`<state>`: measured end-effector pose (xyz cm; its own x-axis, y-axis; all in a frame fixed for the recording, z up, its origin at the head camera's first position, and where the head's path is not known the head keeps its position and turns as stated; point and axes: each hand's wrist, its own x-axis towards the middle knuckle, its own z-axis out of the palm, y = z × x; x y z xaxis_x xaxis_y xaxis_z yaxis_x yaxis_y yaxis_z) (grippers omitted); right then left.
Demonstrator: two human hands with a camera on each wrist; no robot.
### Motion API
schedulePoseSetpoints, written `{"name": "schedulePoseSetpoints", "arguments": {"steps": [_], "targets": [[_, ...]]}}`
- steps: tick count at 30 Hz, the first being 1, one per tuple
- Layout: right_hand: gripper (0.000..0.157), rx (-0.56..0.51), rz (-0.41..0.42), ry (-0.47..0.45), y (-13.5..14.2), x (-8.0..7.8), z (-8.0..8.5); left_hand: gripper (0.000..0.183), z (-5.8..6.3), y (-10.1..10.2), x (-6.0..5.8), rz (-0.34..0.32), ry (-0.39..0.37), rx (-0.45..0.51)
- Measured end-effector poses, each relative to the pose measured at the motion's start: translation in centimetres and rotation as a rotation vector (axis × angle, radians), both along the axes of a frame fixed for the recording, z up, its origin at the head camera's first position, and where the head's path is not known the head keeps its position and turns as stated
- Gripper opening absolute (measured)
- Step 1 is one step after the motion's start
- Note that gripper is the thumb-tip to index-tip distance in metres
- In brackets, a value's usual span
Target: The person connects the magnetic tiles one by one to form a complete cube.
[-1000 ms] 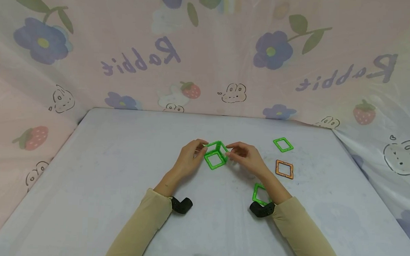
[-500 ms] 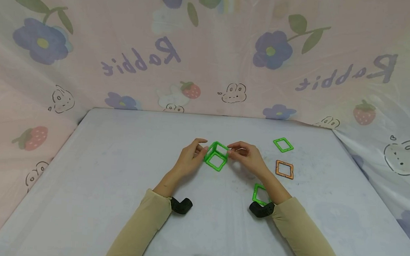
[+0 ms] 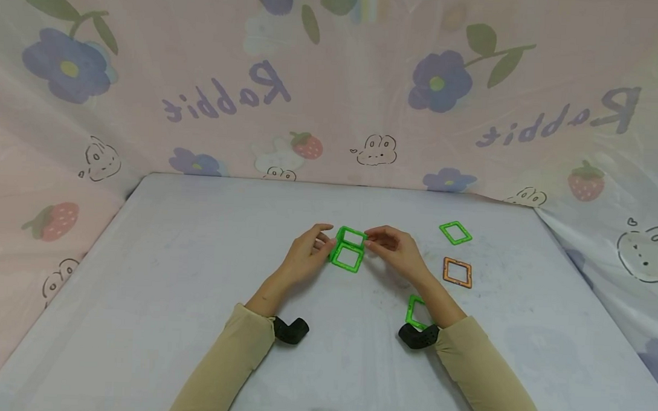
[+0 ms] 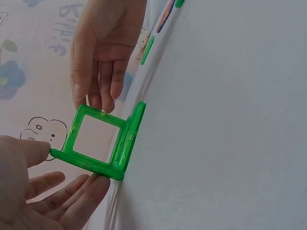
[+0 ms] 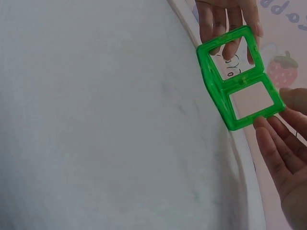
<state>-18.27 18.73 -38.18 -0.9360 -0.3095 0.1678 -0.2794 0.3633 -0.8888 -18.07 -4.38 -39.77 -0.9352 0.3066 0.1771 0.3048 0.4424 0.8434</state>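
Assembly point(image 3: 351, 245) of joined green squares sits between the hands, near mid-surface point(image 3: 196, 255); whether it touches down is unclear. Left hand point(image 3: 304, 253) pinches its left side, right hand point(image 3: 397, 249) its right edge. Rightward lie a green square point(image 3: 446, 235), an orange square point(image 3: 446, 269) and, partly hidden by the right forearm point(image 3: 440, 300), another green square point(image 3: 409, 310).

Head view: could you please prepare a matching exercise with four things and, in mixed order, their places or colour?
1. Joined green frames
2. Orange frame
3. Sleeves
4. Nearer loose green frame

A. Beige
B. Partly hidden by the right arm
C. Between the left hand and the right hand
D. Between number 4 and the farther loose green frame

Pairs: 1-C, 2-D, 3-A, 4-B
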Motion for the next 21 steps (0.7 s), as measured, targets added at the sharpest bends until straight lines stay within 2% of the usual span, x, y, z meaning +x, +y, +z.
{"name": "schedulePoseSetpoints", "arguments": {"steps": [3, 21], "targets": [[0.03, 0.007, -0.009, -0.014, -0.4, 0.6, 1.2, 0.044, 0.1, 0.0, 0.0, -0.011, 0.0, -0.009], [0.033, 0.036, 0.013, 0.01, -0.8, 0.8, 1.5, 0.052, -0.2, -0.3, -0.2, -0.129, -0.008, -0.037]]}}
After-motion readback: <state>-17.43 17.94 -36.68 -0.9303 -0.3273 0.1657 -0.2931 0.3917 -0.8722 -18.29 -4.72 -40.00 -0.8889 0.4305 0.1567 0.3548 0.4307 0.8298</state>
